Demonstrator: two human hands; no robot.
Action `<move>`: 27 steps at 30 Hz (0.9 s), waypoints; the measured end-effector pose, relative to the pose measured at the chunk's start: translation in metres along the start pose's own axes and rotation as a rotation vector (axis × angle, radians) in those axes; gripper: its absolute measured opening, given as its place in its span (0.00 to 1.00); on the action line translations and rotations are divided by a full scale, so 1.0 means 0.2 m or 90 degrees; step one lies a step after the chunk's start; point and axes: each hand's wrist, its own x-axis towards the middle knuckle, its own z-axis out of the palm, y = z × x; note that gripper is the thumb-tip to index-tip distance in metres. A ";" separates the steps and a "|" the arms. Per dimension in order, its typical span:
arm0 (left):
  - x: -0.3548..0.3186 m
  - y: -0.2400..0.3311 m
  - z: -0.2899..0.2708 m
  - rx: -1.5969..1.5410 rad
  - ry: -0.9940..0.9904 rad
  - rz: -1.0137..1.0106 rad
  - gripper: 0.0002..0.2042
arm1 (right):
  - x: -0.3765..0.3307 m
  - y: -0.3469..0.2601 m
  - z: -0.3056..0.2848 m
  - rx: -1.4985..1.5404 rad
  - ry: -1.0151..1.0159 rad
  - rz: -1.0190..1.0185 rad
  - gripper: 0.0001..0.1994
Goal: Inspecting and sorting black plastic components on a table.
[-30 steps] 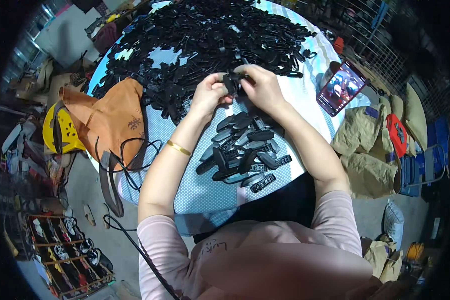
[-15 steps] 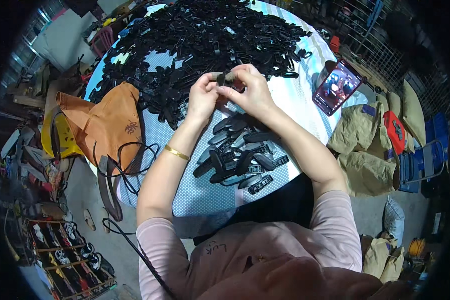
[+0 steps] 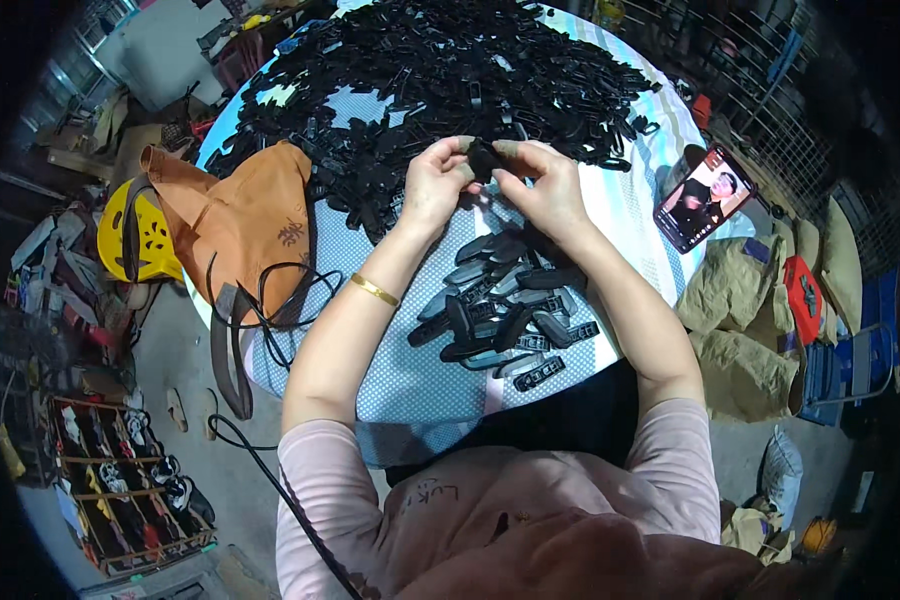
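My left hand (image 3: 432, 182) and my right hand (image 3: 540, 185) meet above the table, both pinching one small black plastic part (image 3: 483, 158) between their fingertips. Beyond them lies a big heap of loose black plastic parts (image 3: 440, 70). Below my hands, nearer my body, sits a smaller pile of longer black pieces (image 3: 505, 305) on the dotted light-blue tablecloth (image 3: 420, 380). A gold bangle is on my left wrist.
A brown leather bag (image 3: 245, 225) with straps hangs over the table's left edge, next to a yellow helmet (image 3: 140, 235). A phone (image 3: 703, 197) with a lit screen lies at the right. Brown sacks (image 3: 740, 320), a shoe rack (image 3: 130, 480) and a wire fence surround the table.
My hands, with the small black part, have stayed together and shifted slightly up the picture toward the big heap; the view has tilted a little.
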 end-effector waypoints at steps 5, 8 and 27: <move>-0.01 0.01 0.00 -0.020 0.020 0.015 0.12 | -0.01 -0.04 0.02 -0.046 0.032 -0.049 0.15; 0.00 0.02 0.00 -0.036 0.014 0.017 0.12 | -0.01 -0.05 0.01 -0.052 0.054 -0.057 0.14; -0.05 0.09 0.06 -0.126 0.045 -0.038 0.13 | -0.02 0.03 0.04 -0.031 0.031 -0.008 0.14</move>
